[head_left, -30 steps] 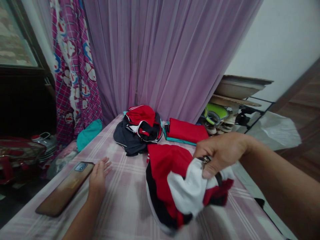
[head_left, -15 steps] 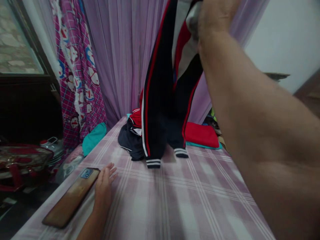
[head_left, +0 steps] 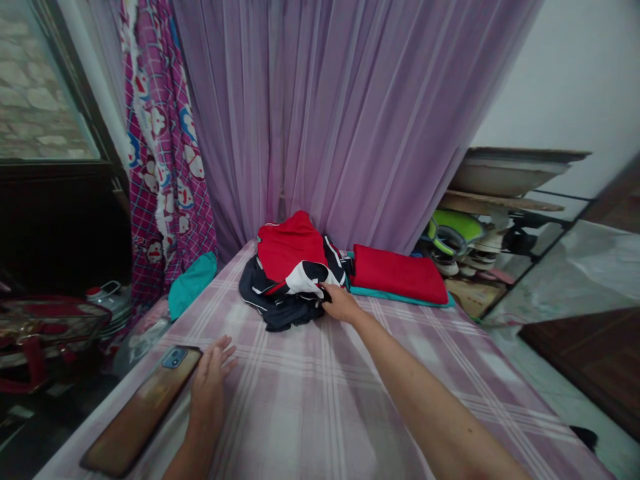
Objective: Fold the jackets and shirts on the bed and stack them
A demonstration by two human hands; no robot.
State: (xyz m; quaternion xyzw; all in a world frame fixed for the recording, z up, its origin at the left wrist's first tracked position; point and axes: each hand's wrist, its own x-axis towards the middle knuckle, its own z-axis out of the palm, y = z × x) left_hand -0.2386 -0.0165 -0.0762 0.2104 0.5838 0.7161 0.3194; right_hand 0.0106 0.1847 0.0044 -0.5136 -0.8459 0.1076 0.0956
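On the pile of clothes (head_left: 293, 247), a red garment lies over dark navy cloth with white piping. My right hand (head_left: 341, 303) reaches to the pile's front right side, its fingers closed on the edge of a garment with white, black and red parts (head_left: 306, 279). How much cloth is pinched cannot be made out. Low on the left, my left hand (head_left: 213, 373) rests on the checked cloth with its fingers stretched and holds nothing. Right beside it lies a phone (head_left: 143, 413), back side up, near the left edge.
A folded red cloth (head_left: 400, 275) lies on a teal one (head_left: 425, 301) right of the pile. The checked cloth (head_left: 295, 400) covers the surface. Purple curtains (head_left: 320, 133) hang behind. Teal fabric (head_left: 193, 285) sits at the left edge; a shelf with shoes (head_left: 480, 257) stands right.
The dark striped garment that my right hand held up no longer hangs in front of me. That hand has come down to the pile and grips cloth there. My left hand stays beside the phone.
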